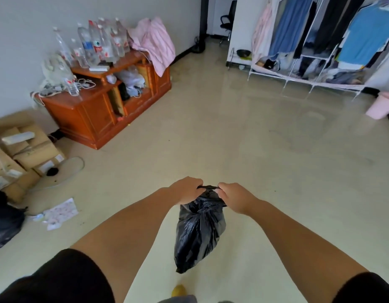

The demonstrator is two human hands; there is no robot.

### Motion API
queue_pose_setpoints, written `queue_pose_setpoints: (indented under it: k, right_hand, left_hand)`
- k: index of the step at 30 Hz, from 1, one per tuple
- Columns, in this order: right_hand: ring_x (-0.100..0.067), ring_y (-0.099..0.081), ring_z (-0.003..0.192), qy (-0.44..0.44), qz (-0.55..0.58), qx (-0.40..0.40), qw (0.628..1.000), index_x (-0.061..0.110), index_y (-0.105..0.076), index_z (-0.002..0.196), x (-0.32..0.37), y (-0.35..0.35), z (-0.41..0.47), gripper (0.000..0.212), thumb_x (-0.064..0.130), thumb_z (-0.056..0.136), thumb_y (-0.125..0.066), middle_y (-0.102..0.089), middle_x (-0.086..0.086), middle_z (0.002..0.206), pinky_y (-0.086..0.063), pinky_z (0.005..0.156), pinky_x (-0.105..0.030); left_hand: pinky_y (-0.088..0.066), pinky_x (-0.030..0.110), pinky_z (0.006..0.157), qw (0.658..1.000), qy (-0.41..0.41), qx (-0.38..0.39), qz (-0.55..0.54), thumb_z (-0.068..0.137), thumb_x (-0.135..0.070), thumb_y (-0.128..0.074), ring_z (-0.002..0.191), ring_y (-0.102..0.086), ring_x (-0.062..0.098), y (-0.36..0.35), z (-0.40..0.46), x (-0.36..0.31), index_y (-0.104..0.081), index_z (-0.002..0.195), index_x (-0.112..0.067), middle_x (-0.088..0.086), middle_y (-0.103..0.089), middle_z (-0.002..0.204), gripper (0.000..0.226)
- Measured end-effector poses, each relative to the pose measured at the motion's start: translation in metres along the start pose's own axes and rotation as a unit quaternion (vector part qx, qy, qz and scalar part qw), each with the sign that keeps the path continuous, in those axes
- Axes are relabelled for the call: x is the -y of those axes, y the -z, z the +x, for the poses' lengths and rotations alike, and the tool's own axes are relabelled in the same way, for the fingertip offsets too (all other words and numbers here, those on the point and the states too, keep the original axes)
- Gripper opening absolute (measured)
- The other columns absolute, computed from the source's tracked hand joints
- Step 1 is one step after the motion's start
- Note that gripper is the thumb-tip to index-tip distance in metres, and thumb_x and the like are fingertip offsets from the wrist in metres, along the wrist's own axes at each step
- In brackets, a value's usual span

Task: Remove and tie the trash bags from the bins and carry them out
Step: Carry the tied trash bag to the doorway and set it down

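Both arms reach forward over the pale floor (243, 154), and between them hangs a black trash bag (199, 232), held up in the air above the middle of the floor's near edge. The left hand (186, 190) has its fingers curled round one gathered strip of the bag's mouth, and the right hand (234, 196) pinches the other strip; the two fists sit close together with a short band of black plastic stretched taut between them. The bag's body droops below the hands, crumpled and narrowing to a point at the bottom. A yellow shoe tip (178, 290) shows just beneath it at the near edge. At the floor's left edge lies a second black bag (4, 224), with scattered papers (60, 213) beside it and a pile of cardboard boxes (21, 154) behind. Against the far-left wall stands a wooden cabinet (97, 114) carrying a crowd of clear plastic bottles (97, 42) and a pink cloth (154, 42) draped over its far end. Along the far-right edge stands an open clothes rack (320, 40) hung with garments, and a pink bin (380, 106) sits at the right edge of the floor.
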State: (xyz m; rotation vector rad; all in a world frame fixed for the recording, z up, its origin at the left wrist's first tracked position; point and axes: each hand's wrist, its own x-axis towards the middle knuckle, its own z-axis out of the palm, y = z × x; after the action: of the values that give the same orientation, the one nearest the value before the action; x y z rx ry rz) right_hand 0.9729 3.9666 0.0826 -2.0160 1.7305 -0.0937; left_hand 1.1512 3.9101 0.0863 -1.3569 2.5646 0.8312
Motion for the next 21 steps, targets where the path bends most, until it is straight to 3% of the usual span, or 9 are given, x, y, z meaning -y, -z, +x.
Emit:
queue_pose_setpoints:
  k: [7, 13, 21]
  right_hand:
    - [-0.018, -0.038, 0.059, -0.032, 0.017, 0.019, 0.999, 0.011, -0.041, 0.083, -0.04, 0.044, 0.136, 0.03, 0.029, 0.102, -0.028, -0.043, 0.0, 0.067, -0.027, 0.053, -0.027]
    - [-0.015, -0.034, 0.054, -0.027, 0.019, 0.024, 0.999, 0.011, -0.039, 0.081, -0.093, 0.098, 0.278, 0.029, 0.027, 0.102, -0.029, -0.041, 0.0, 0.064, -0.025, 0.049, -0.026]
    - [-0.013, -0.036, 0.056, 0.0, -0.003, 0.044, 0.999, 0.021, -0.034, 0.07, -0.163, 0.198, 0.46, 0.033, 0.028, 0.102, -0.029, -0.04, 0.002, 0.064, -0.026, 0.05, -0.024]
  left_hand:
    - [-0.029, 0.026, 0.055, 0.999, -0.038, 0.031, -0.003, 0.103, -0.024, -0.031, 0.058, -0.037, 0.009, 0.068, 0.121, 0.045, -0.038, 0.085, -0.018, -0.006, -0.041, 0.068, 0.021]
    - [-0.03, 0.029, 0.058, 0.999, -0.019, 0.025, 0.002, 0.102, -0.029, -0.032, 0.056, -0.036, 0.016, 0.13, 0.267, 0.093, -0.035, 0.068, -0.021, 0.0, -0.042, 0.066, 0.035]
    - [-0.028, 0.026, 0.054, 0.999, -0.003, 0.013, -0.044, 0.102, -0.028, -0.033, 0.058, -0.038, 0.015, 0.235, 0.441, 0.129, -0.04, 0.076, -0.015, -0.001, -0.043, 0.067, 0.03]
